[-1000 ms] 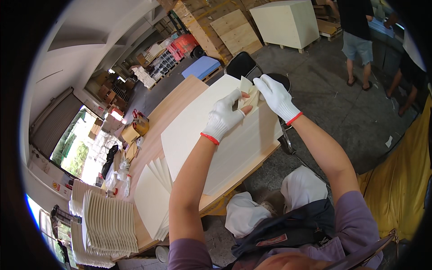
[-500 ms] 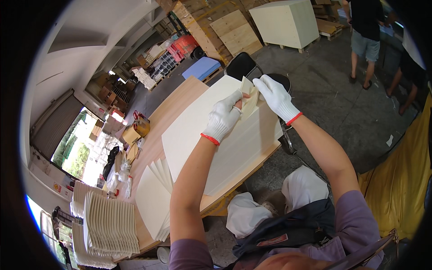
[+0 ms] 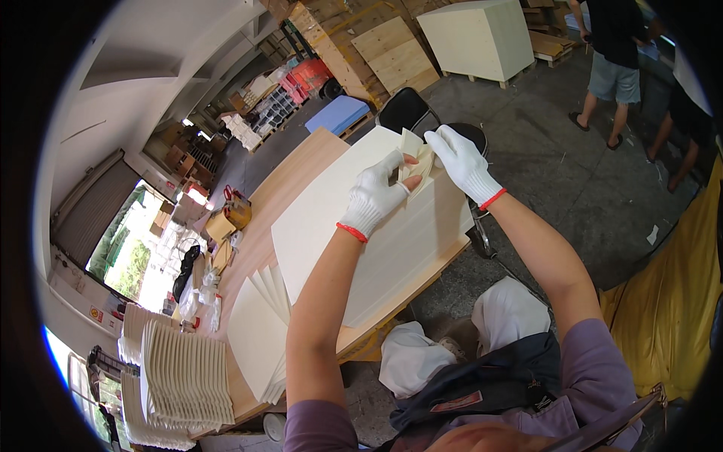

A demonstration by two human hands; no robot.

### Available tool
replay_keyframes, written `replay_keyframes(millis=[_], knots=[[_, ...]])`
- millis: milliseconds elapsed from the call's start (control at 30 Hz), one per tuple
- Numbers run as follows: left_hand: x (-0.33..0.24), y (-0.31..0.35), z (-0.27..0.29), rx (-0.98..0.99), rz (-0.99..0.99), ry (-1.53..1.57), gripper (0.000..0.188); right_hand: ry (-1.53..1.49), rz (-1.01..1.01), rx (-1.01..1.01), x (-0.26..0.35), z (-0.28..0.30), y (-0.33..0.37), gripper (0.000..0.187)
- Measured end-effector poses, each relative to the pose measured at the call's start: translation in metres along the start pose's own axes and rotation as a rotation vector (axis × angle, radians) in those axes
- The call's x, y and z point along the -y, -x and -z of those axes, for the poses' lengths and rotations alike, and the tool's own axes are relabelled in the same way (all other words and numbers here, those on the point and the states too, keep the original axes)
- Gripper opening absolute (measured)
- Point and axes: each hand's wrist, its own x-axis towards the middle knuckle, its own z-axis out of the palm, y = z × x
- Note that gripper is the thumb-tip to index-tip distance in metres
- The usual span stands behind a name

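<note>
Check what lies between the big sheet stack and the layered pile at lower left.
A fan of cream sheets lies between the big sheet stack and the layered pile, in the head view.

A dark grey concrete floor (image 3: pixel 520 143) runs through the workshop, with a black chair (image 3: pixel 405 110) standing just beyond the pale wooden surface (image 3: pixel 290 177) and a yellow sheet (image 3: pixel 666 301) draped along the right. Under a white beamed ceiling (image 3: pixel 128 79), a half-raised roller shutter (image 3: pixel 92 203) on the left lets bright daylight and greenery in through the doorway (image 3: pixel 128 252). Toward the back are a red forklift (image 3: pixel 310 75), plywood panels (image 3: pixel 395 51) and a large cream box (image 3: pixel 486 38) on a pallet.
</note>
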Motion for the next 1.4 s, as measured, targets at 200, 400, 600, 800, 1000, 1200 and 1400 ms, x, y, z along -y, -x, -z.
replay_keyframes(millis=[200,400,600,800,1000,1200,1400], knots=[[0.002,0.007,-0.007,-0.105,-0.209,-0.108,0.043,0.263,0.040,0.010,0.023,0.031,0.006,0.056],[0.011,0.003,-0.007,-0.075,-0.183,-0.172,0.047,0.664,-0.122,0.344,0.029,0.045,0.008,0.063],[-0.012,-0.008,-0.004,-0.038,-0.001,-0.379,0.042,0.833,0.295,0.302,0.027,0.049,0.002,0.054],[0.001,-0.017,-0.005,-0.041,-0.031,-0.335,0.042,0.611,0.363,0.240,0.023,0.034,-0.015,0.053],[0.009,-0.006,0.000,0.027,-0.034,0.064,0.042,0.084,-0.069,0.153,0.015,0.012,-0.005,0.057],[0.014,-0.008,-0.004,-0.015,-0.086,-0.001,0.045,0.098,-0.023,0.056,0.010,0.005,0.001,0.058],[0.008,-0.006,-0.003,0.026,-0.062,0.081,0.044,0.048,-0.035,0.063,0.005,0.006,0.002,0.058]])
